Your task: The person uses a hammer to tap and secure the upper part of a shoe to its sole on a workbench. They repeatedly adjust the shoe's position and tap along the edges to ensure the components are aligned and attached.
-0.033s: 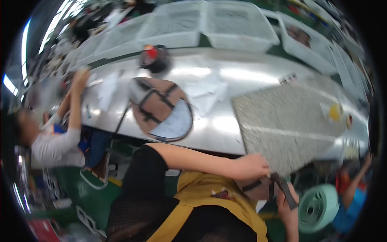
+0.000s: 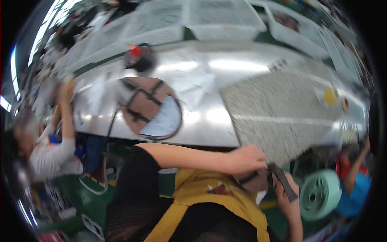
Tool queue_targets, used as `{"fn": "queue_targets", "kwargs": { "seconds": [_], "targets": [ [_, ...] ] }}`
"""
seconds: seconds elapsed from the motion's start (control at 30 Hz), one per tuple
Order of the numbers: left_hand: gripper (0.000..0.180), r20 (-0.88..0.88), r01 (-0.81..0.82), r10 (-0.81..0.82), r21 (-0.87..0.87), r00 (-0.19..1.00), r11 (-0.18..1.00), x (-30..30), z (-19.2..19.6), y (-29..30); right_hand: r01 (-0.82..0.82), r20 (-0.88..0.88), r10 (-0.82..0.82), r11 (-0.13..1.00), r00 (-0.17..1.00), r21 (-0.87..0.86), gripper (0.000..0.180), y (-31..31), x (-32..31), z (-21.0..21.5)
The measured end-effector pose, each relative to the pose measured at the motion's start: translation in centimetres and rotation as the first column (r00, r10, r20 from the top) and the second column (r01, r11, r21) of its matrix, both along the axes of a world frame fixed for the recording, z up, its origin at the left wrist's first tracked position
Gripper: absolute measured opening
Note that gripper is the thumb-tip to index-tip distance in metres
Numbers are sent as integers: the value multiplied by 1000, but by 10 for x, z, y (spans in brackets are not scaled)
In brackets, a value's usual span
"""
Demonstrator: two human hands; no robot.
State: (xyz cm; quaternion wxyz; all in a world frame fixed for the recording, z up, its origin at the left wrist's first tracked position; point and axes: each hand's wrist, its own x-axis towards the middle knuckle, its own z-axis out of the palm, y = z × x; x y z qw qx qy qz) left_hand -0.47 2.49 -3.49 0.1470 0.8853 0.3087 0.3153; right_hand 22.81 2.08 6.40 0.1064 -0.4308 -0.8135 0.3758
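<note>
Close in front of my yellow apron (image 2: 201,187), both my hands hold a brown fabric piece (image 2: 258,182) with dark straps. My left hand (image 2: 246,159), its arm stretched across my body, is closed at the top edge of the piece by the strap. My right hand (image 2: 288,194) grips the other side from the right, and a loose dark strap end (image 2: 285,185) hangs over it. Part of the piece is hidden behind my left hand. On the metal bench lies a stack of similar brown pieces with black straps (image 2: 143,103), a pale half-round panel (image 2: 163,120) on it.
A speckled grey board (image 2: 278,109) covers the bench's right part, with a yellow tape roll (image 2: 330,97) on it. White papers (image 2: 195,86) and a dark container with red (image 2: 139,57) lie beyond. White baskets (image 2: 223,18) line the far side. A green fan (image 2: 320,194) stands right; a co-worker (image 2: 56,147) sits left.
The whole view has turned slightly, so the bench and its things sit further left and higher. My hands keep nearly the same hold on the brown fabric piece. The co-worker's hands are slightly lower.
</note>
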Motion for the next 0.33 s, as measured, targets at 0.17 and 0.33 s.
{"fn": "queue_targets", "kwargs": {
  "seconds": [0.17,0.33],
  "targets": [
    [14,-59,53,-48,86,997,995,-4,16,-2,40,-124,-53,993,991,-107,26,9,3,3],
    [32,-205,67,-47,91,978,994,0,18,-4,124,-126,-138,986,982,-114,29,-2,10,12]
  ]
}}
